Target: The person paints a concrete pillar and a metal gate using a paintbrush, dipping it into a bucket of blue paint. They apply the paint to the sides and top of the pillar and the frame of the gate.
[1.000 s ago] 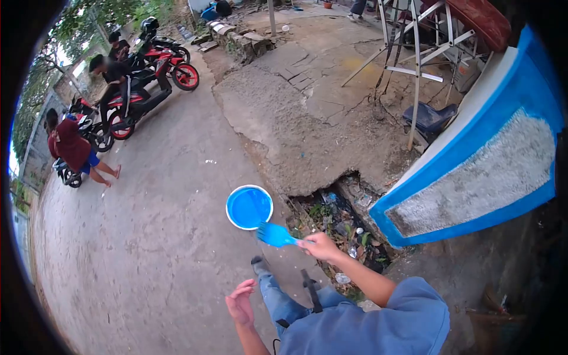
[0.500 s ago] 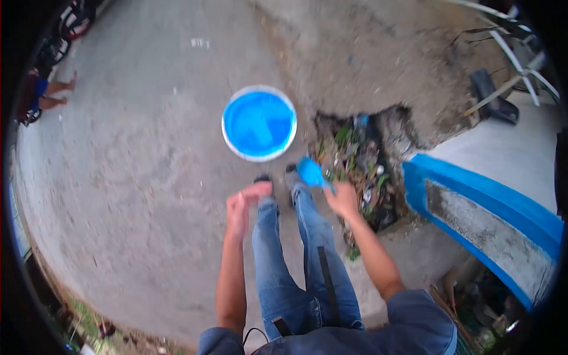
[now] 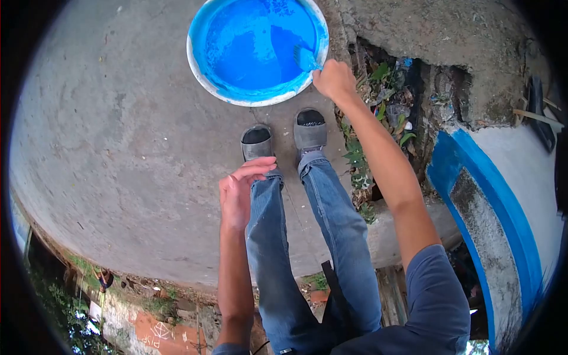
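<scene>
My right hand (image 3: 335, 81) is closed around the handle of a paintbrush (image 3: 305, 58), its bristles coated blue. The brush reaches over the near right rim of a wide round basin (image 3: 195, 66), its head overlapping the blue paint (image 3: 245, 50) inside. Paint streaks cover the basin's inner wall and its pale rim. My left hand (image 3: 239, 188) hangs above my left shin, fingers stretched out and nothing in them. Both my feet, in grey slippers (image 3: 257, 141), stand on the concrete just short of the basin.
To the right of the basin, a broken hole in the ground (image 3: 393, 100) holds litter and leafy plants. A low wall (image 3: 485, 219) with blue-painted edges and a bare grey patch stands at the right. A dark object (image 3: 539, 112) lies beyond it. A distant person (image 3: 105, 279) is at lower left.
The basin now appears nearer and larger. My right hand has brought the brush forward from beside my leg to over the paint. My left hand stays outstretched.
</scene>
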`<state>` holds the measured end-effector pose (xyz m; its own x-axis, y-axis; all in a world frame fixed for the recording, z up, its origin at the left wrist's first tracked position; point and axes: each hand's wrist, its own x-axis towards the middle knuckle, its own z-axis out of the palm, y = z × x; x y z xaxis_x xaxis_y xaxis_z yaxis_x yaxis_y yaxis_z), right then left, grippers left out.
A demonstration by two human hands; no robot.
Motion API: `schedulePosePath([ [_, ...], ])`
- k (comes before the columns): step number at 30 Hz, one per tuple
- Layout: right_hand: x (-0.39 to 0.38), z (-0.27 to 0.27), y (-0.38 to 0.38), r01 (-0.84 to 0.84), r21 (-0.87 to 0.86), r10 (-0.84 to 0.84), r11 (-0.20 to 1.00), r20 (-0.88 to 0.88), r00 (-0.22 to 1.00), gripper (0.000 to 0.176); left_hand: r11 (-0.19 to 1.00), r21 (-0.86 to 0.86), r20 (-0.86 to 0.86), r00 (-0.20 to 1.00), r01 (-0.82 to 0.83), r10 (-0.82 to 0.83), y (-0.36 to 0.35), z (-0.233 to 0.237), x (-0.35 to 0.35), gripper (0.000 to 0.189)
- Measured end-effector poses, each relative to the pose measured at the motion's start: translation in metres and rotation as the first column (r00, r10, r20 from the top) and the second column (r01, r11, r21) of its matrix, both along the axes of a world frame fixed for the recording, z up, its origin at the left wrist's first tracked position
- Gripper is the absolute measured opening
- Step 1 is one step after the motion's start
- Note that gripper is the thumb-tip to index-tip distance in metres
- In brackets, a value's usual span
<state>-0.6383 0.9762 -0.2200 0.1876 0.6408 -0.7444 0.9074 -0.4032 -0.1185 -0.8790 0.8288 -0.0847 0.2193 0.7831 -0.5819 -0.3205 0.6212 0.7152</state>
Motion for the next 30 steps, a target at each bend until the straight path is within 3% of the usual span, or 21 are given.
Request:
schedulePosePath([
  [2,-0.004,-0.003,-0.003,-0.005,-0.019,0.005,1.0,0.005,1.0,0.032,0.995,-0.043,-0.016,0.996,-0.09,0.089,-0.004,0.002,-0.004,0.066],
  [7,0.013,0.007,-0.015,0.056,0.04,-0.057,0.998,0.031,0.998,0.031,0.996,-0.027,-0.045,0.995,-0.09,0.089,0.001,0.028,-0.018,0.067],
  [9,0.033,0.022,-0.027,0.08,0.174,-0.065,0.982,-0.089,0.994,0.034,0.996,0.007,-0.053,0.995,-0.085,0.086,0.008,0.049,-0.021,0.067],
  [11,0.06,0.028,-0.045,0.318,0.219,-0.22,0.922,-0.378,0.899,0.035,0.999,0.027,-0.054,0.998,-0.02,0.022,0.016,0.07,-0.028,0.073],
  [13,0.066,0.08,-0.043,0.553,0.014,-0.452,0.833,-0.559,0.695,0.033,0.996,0.085,-0.037,0.999,-0.021,0.024,0.028,0.096,-0.029,0.069],
  [15,0.07,0.119,-0.048,0.637,-0.009,-0.488,0.771,-0.651,0.581,0.032,0.994,0.104,-0.017,1.0,-0.018,0.02,0.038,0.125,-0.03,0.065],
  [20,0.057,0.189,-0.063,0.772,-0.047,-0.554,0.634,-0.724,0.411,0.035,0.985,0.169,-0.016,1.0,0.017,-0.014,0.046,0.195,-0.044,0.064],
  [24,0.026,0.19,-0.068,0.813,-0.007,-0.551,0.583,-0.738,0.389,0.034,0.982,0.179,-0.059,0.997,0.054,-0.045,0.042,0.236,-0.059,0.064],
  [30,-0.016,0.17,-0.069,0.859,-0.046,-0.57,0.51,-0.766,0.297,0.033,0.979,0.201,-0.093,0.996,0.015,0.004,0.034,0.25,-0.078,0.066],
])
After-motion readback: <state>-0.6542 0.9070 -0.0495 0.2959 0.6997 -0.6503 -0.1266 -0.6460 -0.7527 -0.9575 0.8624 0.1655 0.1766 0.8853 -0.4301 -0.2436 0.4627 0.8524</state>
